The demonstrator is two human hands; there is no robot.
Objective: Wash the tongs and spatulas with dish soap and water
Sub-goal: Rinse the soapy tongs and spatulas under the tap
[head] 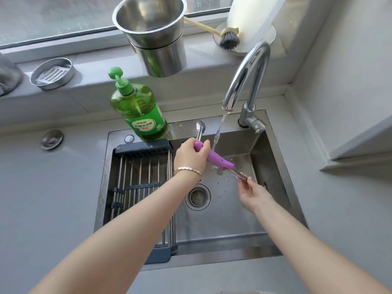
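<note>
Holding purple-handled tongs (pixel 214 158) slantwise above the basin of the sink (pixel 267 162), right below the faucet (pixel 246 75). Gripping the upper purple part with the left hand (pixel 191 155), fingers curled round it, bracelet (pixel 187 169) at the wrist. Pinching the lower bare-metal end with the fingertips of the right hand (pixel 253 195), remaining fingers loosely bent. Running water (pixel 218 132) landing on the purple grip, just beside the left thumb. Past the left hand, a scoop-shaped metal tip (pixel 200 126); hard to tell whether part of the tongs.

Inside the sink: scattered droplets and a round drain (pixel 197 196) near the middle. Across the basin's left part, a dark-framed drying rack (pixel 140 166) with steel rods. On the back rim, touching the rack's far edge, a green dish soap bottle (pixel 140 111) with pump, filled with green liquid nearly to the shoulder.

On the windowsill: two steel pots (pixel 152 30), upper nested in lower, shiny inside; a round steel dish (pixel 53 74) holding a perforated insert; a brush (pixel 229 40) leaning beside a paper towel roll (pixel 252 18).
</note>
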